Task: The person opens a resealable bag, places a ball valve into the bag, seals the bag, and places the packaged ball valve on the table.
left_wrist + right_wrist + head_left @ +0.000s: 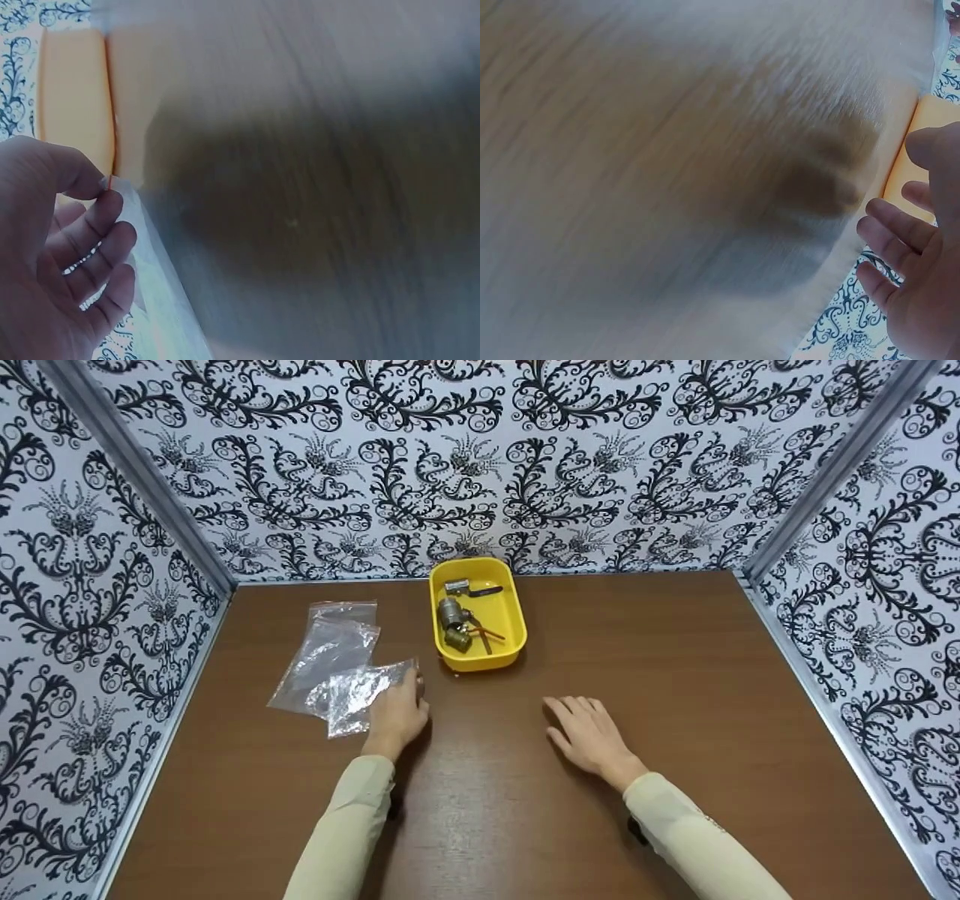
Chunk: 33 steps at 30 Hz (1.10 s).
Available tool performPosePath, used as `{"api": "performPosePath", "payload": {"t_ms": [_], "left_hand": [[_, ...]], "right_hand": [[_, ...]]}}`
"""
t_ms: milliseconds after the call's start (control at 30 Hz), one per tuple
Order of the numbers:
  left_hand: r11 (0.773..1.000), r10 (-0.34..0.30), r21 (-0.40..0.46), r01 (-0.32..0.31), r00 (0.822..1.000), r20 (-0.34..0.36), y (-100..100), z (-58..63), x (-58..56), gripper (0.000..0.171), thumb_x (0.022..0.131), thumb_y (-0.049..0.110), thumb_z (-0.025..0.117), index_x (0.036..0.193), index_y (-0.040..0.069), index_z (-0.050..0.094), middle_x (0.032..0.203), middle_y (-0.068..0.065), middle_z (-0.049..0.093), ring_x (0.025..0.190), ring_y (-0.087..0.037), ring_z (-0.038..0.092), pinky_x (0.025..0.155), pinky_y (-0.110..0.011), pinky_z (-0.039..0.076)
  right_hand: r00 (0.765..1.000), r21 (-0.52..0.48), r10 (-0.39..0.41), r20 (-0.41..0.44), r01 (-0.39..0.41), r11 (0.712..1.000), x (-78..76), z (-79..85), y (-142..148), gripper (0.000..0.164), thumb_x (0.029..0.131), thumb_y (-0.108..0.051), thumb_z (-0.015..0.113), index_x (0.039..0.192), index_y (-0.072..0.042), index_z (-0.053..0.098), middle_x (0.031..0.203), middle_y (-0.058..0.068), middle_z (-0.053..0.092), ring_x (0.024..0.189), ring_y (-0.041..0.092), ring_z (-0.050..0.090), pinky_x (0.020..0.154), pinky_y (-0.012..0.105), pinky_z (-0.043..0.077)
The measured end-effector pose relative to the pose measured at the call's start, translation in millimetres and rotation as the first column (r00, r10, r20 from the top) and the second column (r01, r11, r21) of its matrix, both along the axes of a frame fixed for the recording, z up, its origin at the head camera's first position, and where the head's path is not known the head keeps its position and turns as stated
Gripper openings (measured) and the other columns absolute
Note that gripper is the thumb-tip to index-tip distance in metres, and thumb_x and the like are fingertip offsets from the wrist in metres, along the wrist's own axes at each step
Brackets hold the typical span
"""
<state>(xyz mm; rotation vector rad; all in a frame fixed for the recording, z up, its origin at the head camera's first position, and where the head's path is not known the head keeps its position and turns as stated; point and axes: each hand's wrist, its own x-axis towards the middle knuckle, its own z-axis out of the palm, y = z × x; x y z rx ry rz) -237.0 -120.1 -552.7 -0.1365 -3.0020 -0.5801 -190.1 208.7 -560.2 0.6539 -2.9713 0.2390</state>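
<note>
Between thumb and index finger, my left hand [397, 716] pinches the top edge of a clear zip bag [349, 701]. In the left wrist view, the bag [154, 277] hangs down past the curled fingers, and a bit of red zip line shows at the pinch. The held bag overlaps other clear zip bags [319, 656] lying on the table to the left. My right hand [592, 735] is over the table at right, fingers relaxed and holding nothing; the right wrist view shows this hand [922, 255] with its fingers spread apart.
Beyond the hands, a yellow tray [484, 663] stands near the back wall. Inside are metal valve fittings [451, 613], a brass-coloured piece [457, 640], a red handle [487, 633] and a dark handle [486, 592]. Patterned walls [480, 457] enclose the brown table [637, 637] on three sides.
</note>
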Motion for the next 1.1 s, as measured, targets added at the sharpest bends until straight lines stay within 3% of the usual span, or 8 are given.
{"api": "performPosePath", "payload": {"t_ms": [200, 500, 600, 767, 967, 1033, 1100], "left_hand": [[0.998, -0.016, 0.068, 0.017, 1.000, -0.020, 8, 4.8, 10.0, 0.033, 0.083, 0.016, 0.064, 0.109, 0.007, 0.046, 0.078, -0.017, 0.068, 0.070, -0.039, 0.066, 0.063, -0.050, 0.052], [0.980, -0.092, 0.168, 0.105, 0.992, -0.080, 20, 4.9, 26.2, 0.027, 0.084, 0.016, 0.062, 0.106, 0.011, 0.046, 0.073, -0.013, 0.065, 0.063, -0.034, 0.063, 0.056, -0.045, 0.049], [0.972, -0.137, 0.173, 0.158, 0.983, -0.125, 24, 3.7, 30.2, 0.028, 0.082, 0.016, 0.063, 0.105, 0.012, 0.047, 0.068, -0.010, 0.062, 0.057, -0.029, 0.058, 0.051, -0.040, 0.045], [0.943, -0.234, 0.184, 0.276, 0.947, -0.222, 33, 3.4, 36.2, 0.028, 0.079, 0.012, 0.065, 0.102, 0.011, 0.049, 0.072, -0.007, 0.062, 0.059, -0.023, 0.056, 0.053, -0.035, 0.046], [0.901, -0.324, 0.229, 0.369, 0.922, -0.210, 50, 7.3, 44.3, 0.029, 0.080, 0.009, 0.064, 0.106, 0.012, 0.051, 0.085, -0.002, 0.063, 0.073, -0.017, 0.058, 0.066, -0.030, 0.051], [0.892, -0.345, 0.235, 0.385, 0.918, -0.195, 56, 9.2, 47.3, 0.031, 0.081, 0.009, 0.064, 0.108, 0.013, 0.050, 0.087, -0.001, 0.063, 0.075, -0.015, 0.058, 0.067, -0.029, 0.051], [0.876, -0.373, 0.248, 0.413, 0.907, -0.195, 61, 10.8, 49.9, 0.031, 0.081, 0.009, 0.063, 0.110, 0.013, 0.051, 0.089, -0.001, 0.065, 0.076, -0.014, 0.060, 0.067, -0.027, 0.051]], "right_hand": [[0.999, 0.013, 0.011, -0.050, -0.010, 1.000, -0.4, -2.5, -7, 0.044, 0.097, -0.033, 0.058, 0.135, -0.012, 0.055, 0.123, 0.009, 0.064, 0.112, 0.028, 0.059, 0.103, 0.047, 0.039], [0.992, -0.023, 0.068, -0.104, -0.071, 0.997, 0.3, -2.1, -27, 0.032, 0.094, -0.028, 0.062, 0.120, -0.009, 0.064, 0.110, 0.007, 0.067, 0.102, 0.025, 0.060, 0.095, 0.044, 0.044], [0.989, -0.024, 0.089, -0.116, -0.093, 0.995, 1.1, -1.6, -34, 0.028, 0.093, -0.027, 0.063, 0.115, -0.010, 0.066, 0.106, 0.005, 0.068, 0.098, 0.023, 0.060, 0.091, 0.042, 0.045], [0.988, -0.048, 0.107, -0.111, -0.113, 0.992, 2.7, 3.1, -46, 0.025, 0.092, -0.026, 0.065, 0.112, -0.011, 0.067, 0.101, 0.002, 0.070, 0.094, 0.021, 0.060, 0.085, 0.039, 0.046], [0.994, -0.218, 0.102, 0.040, -0.091, 0.972, 4.6, 11.8, -61, 0.030, 0.095, -0.025, 0.062, 0.119, -0.008, 0.065, 0.111, 0.006, 0.071, 0.101, 0.024, 0.065, 0.088, 0.042, 0.052], [0.988, -0.326, 0.093, 0.121, -0.049, 0.944, 4.6, 14.2, -65, 0.030, 0.096, -0.024, 0.059, 0.120, -0.008, 0.065, 0.113, 0.008, 0.071, 0.103, 0.025, 0.067, 0.089, 0.044, 0.053], [0.979, -0.439, 0.090, 0.184, 0.000, 0.899, 4.2, 15.8, -68, 0.030, 0.098, -0.024, 0.057, 0.120, -0.007, 0.066, 0.114, 0.009, 0.071, 0.104, 0.024, 0.068, 0.090, 0.044, 0.053]]}}
